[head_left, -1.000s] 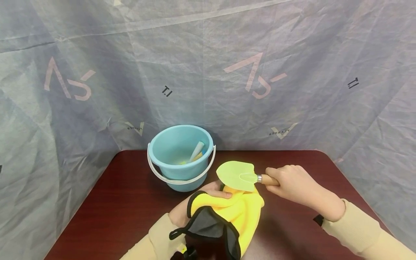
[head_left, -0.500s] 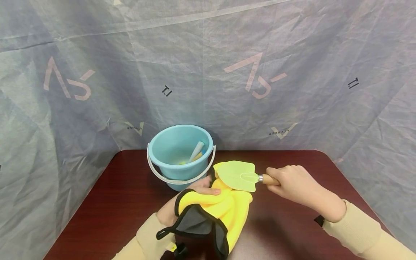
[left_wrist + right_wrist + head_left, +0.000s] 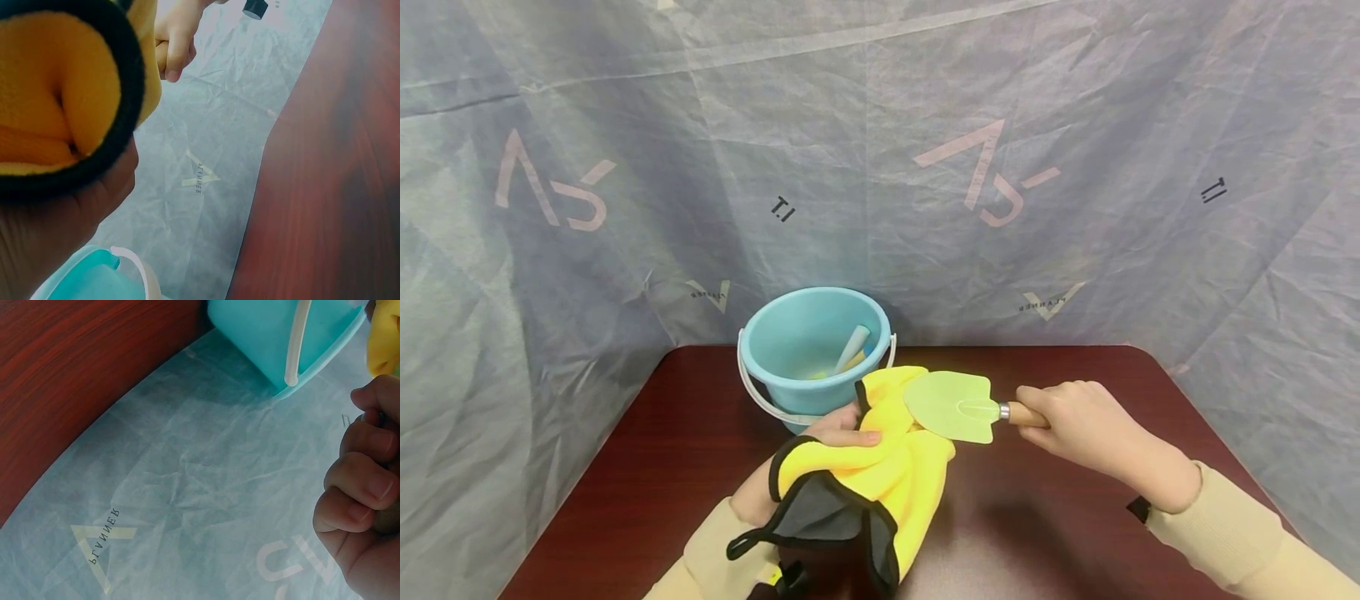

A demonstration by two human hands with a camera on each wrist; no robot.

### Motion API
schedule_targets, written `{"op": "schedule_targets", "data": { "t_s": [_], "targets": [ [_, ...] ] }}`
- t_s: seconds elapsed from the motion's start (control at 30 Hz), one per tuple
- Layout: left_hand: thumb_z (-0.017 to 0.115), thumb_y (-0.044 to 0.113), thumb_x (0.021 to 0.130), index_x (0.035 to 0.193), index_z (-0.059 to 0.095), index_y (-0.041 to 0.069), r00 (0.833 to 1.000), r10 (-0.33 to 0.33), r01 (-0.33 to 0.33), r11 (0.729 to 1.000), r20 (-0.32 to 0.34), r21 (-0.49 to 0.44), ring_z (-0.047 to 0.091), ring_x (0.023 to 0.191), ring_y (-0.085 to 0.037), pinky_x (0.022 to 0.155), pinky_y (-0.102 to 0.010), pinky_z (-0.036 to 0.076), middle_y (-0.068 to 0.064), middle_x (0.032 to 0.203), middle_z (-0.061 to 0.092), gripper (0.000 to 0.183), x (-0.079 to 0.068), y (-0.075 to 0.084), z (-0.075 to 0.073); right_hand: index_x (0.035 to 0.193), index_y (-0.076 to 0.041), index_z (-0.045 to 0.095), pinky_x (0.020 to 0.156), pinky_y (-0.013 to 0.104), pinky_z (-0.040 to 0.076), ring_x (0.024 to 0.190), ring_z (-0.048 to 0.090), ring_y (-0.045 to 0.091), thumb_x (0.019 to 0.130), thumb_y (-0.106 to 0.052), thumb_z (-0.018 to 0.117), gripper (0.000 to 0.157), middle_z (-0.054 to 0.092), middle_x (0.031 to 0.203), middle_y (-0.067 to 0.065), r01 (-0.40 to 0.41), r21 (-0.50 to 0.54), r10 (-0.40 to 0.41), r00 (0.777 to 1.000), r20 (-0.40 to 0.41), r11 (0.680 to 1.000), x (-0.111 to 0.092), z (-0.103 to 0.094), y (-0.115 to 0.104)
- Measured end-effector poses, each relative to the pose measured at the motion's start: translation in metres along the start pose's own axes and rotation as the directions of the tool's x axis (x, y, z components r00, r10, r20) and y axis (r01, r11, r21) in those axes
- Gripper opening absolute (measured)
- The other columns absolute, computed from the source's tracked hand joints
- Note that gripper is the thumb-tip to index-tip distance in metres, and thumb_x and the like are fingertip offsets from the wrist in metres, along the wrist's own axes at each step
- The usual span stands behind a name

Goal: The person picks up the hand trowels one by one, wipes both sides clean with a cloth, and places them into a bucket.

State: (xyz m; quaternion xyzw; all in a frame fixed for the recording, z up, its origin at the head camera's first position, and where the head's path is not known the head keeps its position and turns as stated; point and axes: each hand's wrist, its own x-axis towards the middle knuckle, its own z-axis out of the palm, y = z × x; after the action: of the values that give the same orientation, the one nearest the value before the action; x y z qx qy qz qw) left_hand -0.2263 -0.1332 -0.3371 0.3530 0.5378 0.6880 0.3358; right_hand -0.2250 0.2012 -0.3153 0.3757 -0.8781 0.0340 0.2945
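Observation:
A yellow cloth [image 3: 906,475] with black edging and a dark grey underside hangs in folds from my left hand [image 3: 838,427]. The left thumb lies on top of the cloth, while the other fingers are mostly hidden. My right hand [image 3: 1075,421] grips the wooden handle of a small hand trowel [image 3: 951,406]. The trowel's pale green blade points left and lies against the upper part of the cloth. In the right wrist view, the curled fingers [image 3: 359,478] wrap the handle. A rolled fold of the cloth [image 3: 94,75] fills the upper left of the left wrist view.
Behind the left hand a light blue bucket [image 3: 775,350] stands on the dark red table [image 3: 647,467]. Its white handle [image 3: 756,398] hangs down in front. Inside lie a pale tube-like thing [image 3: 853,348] and something yellow and blue. A grey fabric sheet [image 3: 880,167] hangs behind the table.
My left hand and the cloth have moved left, so the cloth's folds now slide out from beneath the blade and cover part of the bucket. The right hand and trowel have hardly moved.

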Motion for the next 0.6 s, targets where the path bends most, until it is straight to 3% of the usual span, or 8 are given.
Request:
{"op": "schedule_targets", "data": {
  "t_s": [0.33,0.47,0.6],
  "targets": [
    [0.038,0.006,0.097,0.144,0.008,-0.008,0.999,-0.040,0.039,0.997,-0.028,-0.062,0.054,0.115,-0.008,0.096,-0.023,0.044,0.000,0.128,0.051,0.058,-0.009,0.003,0.000,0.064,-0.021,0.035,0.040,0.018,0.016,0.050,0.015,0.001,0.065,-0.015,0.072,0.038,0.016,0.057,-0.016,0.012,0.020,-0.012,1.000,-0.006,1.000,-0.003,0.002,0.001],
    [0.036,0.004,0.098,0.143,0.011,-0.009,1.000,-0.027,0.028,0.996,0.010,-0.087,0.055,0.114,-0.008,0.095,-0.023,0.044,0.000,0.127,0.053,0.053,-0.012,0.002,-0.003,0.064,-0.021,0.034,0.041,0.017,0.014,0.051,0.013,0.001,0.064,-0.013,0.073,0.039,0.014,0.058,-0.016,0.018,0.024,-0.018,1.000,-0.006,1.000,-0.004,0.002,0.002],
    [0.042,0.009,0.098,0.127,0.039,-0.012,1.000,-0.009,0.009,1.000,0.012,-0.014,0.063,0.096,-0.004,0.082,-0.018,0.049,0.005,0.106,0.064,0.036,-0.016,0.001,-0.009,0.064,-0.021,0.034,0.041,0.017,0.013,0.052,0.012,0.001,0.064,-0.013,0.072,0.039,0.013,0.058,-0.016,0.026,0.019,-0.026,1.000,-0.004,0.999,-0.004,0.003,0.002]
  ]
}}
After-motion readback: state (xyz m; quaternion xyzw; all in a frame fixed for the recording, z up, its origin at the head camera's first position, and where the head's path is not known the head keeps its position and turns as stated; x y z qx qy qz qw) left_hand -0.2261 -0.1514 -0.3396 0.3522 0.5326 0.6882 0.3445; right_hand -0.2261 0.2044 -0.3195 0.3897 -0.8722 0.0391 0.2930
